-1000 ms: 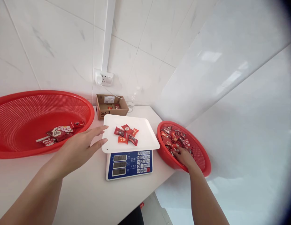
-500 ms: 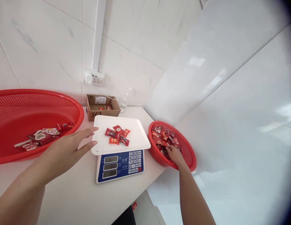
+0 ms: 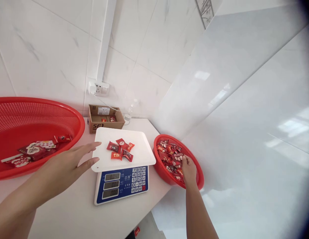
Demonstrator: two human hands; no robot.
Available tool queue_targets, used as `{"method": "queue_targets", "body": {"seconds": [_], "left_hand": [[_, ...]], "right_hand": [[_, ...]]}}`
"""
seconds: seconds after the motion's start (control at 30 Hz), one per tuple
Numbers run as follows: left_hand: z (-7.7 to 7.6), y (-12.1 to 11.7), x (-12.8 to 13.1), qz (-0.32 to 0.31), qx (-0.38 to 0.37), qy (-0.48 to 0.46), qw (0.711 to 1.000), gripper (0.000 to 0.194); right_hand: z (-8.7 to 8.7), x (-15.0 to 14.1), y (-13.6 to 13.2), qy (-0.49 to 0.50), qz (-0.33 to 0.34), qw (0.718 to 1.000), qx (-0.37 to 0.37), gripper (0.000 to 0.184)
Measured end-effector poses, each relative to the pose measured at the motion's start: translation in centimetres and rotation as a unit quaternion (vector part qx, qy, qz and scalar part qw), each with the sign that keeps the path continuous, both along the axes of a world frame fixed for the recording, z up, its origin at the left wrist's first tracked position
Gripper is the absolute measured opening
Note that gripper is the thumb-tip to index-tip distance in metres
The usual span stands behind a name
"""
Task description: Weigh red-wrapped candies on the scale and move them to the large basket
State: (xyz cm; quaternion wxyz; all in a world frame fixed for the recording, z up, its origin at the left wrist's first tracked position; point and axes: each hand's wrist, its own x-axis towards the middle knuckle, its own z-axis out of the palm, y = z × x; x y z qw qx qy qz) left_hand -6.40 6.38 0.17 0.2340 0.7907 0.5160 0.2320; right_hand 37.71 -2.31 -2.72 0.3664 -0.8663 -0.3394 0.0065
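My left hand (image 3: pixel 69 162) is open, fingers stretched toward the left edge of the white scale tray (image 3: pixel 142 156). Whether the fingertips touch it, I cannot tell. Several red wrapped candies (image 3: pixel 121 143) lie in a loose cluster on the tray. Below it, the scale's blue panel (image 3: pixel 122 186) shows three displays and a keypad. At the right, my right hand (image 3: pixel 189 171) reaches over a red plastic basket (image 3: pixel 199 172) full of similar candies. Its thumb and finger pinch a dark red wrapped candy (image 3: pixel 178 158) above the others.
A large red basket (image 3: pixel 81 122) with printed packets (image 3: pixel 33 151) stands at the left. Behind the scale are a small cardboard box (image 3: pixel 107 125) with a few candies and a clear bottle (image 3: pixel 129 111). A cable runs from the wall socket (image 3: pixel 102 89). A red wrapper (image 3: pixel 137 231) lies below the table edge.
My right hand has shifted within the right basket and now pinches a candy. My left hand stays open by the tray. The whole view has shifted slightly.
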Motion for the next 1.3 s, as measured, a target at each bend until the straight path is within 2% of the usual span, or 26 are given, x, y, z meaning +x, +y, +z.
{"method": "queue_targets", "body": {"seconds": [0.1, 0.2, 0.3, 0.43, 0.57, 0.63, 0.77, 0.83, 0.97, 1.07, 1.13, 1.23, 1.3], "left_hand": [[0.0, -0.1, 0.0, -0.010, -0.021, 0.027, 0.999, 0.058], [0.3, -0.2, -0.1, -0.011, -0.008, 0.025, 1.000, 0.058], [0.6, -0.4, -0.2, -0.008, -0.016, 0.027, 0.999, 0.060], [1.1, -0.7, -0.3, -0.010, -0.003, 0.029, 1.000, 0.060], [1.3, -0.7, -0.3, -0.006, -0.009, 0.031, 0.999, 0.061], [1.3, -0.7, -0.3, -0.007, -0.018, 0.031, 0.999, 0.062], [0.8, -0.5, -0.2, -0.015, -0.013, 0.032, 0.999, 0.062], [0.7, -0.5, -0.1, -0.019, -0.011, 0.031, 0.999, 0.061], [1.1, -0.7, -0.4, -0.013, -0.024, 0.025, 0.999, 0.059], [1.7, -0.8, -0.7, 0.006, -0.028, 0.008, 1.000, 0.058], [2.0, -0.9, -0.7, 0.013, -0.029, -0.005, 0.999, 0.058], [2.2, -0.9, -0.4, 0.008, -0.030, -0.008, 0.999, 0.055], [2.1, -0.9, -0.2, 0.008, -0.032, -0.001, 0.999, 0.054]], "right_hand": [[0.5, -3.4, 1.6, 0.021, 0.058, 0.997, 0.045, 0.053], [0.5, -7.9, 4.1, 0.056, 0.179, 0.979, 0.073, 0.051], [0.1, -12.3, 6.9, 0.074, 0.265, 0.960, 0.055, 0.046], [-0.3, -16.4, 9.4, 0.067, 0.322, 0.944, 0.022, 0.042], [-0.1, -17.7, 9.3, 0.016, 0.336, 0.942, -0.013, 0.032], [-0.1, -17.8, 8.6, -0.018, 0.350, 0.937, -0.009, 0.032], [-0.5, -18.0, 7.2, -0.125, 0.422, 0.898, -0.006, 0.033], [-0.8, -18.0, 6.7, -0.157, 0.435, 0.887, -0.012, 0.029], [-0.8, -16.0, 5.5, -0.161, 0.398, 0.903, 0.029, 0.033], [-0.7, -12.5, 3.8, -0.162, 0.320, 0.932, 0.051, 0.039], [-0.8, -9.9, 2.4, -0.154, 0.272, 0.949, 0.034, 0.045], [-1.2, -7.0, 0.2, -0.116, 0.161, 0.976, -0.087, 0.053], [-1.4, -6.2, -0.7, -0.086, 0.094, 0.970, -0.206, 0.056]]}}
